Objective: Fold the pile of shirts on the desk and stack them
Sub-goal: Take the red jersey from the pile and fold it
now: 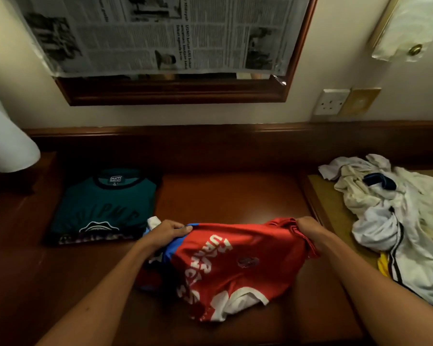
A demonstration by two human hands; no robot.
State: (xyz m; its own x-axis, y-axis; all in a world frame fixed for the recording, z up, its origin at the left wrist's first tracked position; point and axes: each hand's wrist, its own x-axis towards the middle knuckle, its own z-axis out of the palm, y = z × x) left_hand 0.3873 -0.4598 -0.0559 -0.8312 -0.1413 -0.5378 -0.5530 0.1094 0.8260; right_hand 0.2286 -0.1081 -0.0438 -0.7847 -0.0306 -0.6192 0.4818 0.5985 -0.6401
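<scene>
Left hand (166, 232) and right hand (308, 227) each grip the rumpled red shirt (235, 265).

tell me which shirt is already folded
The green shirt, lying flat and squared at the desk's left; the red shirt is mid-fold in both hands, and the white shirts lie crumpled.

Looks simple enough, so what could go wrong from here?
The red and blue jersey, pinched by the left hand and right hand, is bunched, so it may fold crooked. Its left edge lies close to the folded green T-shirt and might disturb that stack.
</scene>
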